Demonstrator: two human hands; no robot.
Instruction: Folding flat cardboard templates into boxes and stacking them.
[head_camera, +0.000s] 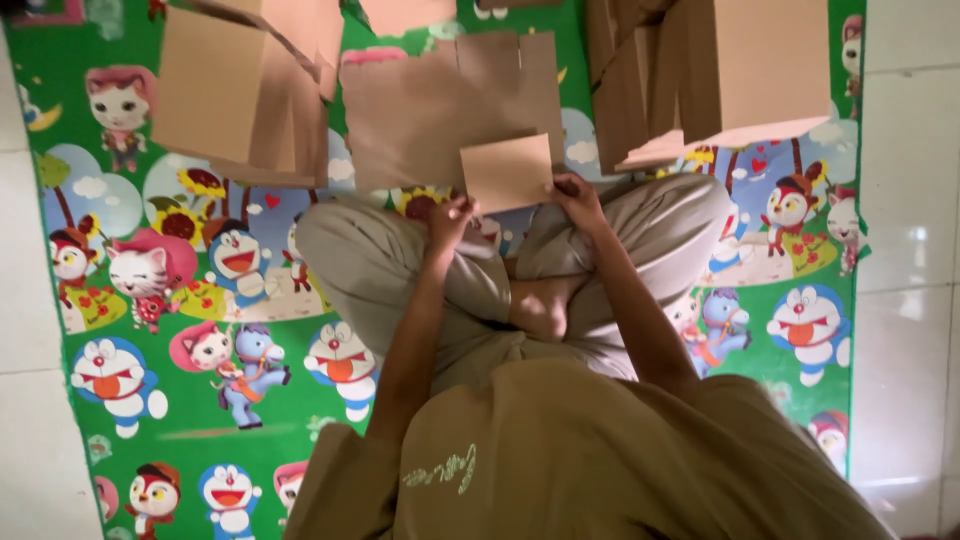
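I sit cross-legged on a green cartoon-printed mat (180, 400). My left hand (450, 218) and my right hand (578, 198) both grip the near edge of a flat brown cardboard blank (440, 105), at a small raised flap (508, 172) that stands up between them. The rest of the blank lies flat on the mat just beyond my knees, its far edge cut into several tabs.
A folded cardboard box (240, 90) stands at the back left. A stack of cardboard pieces and another box (720, 75) sit at the back right. White floor tiles (910, 250) border the mat on both sides.
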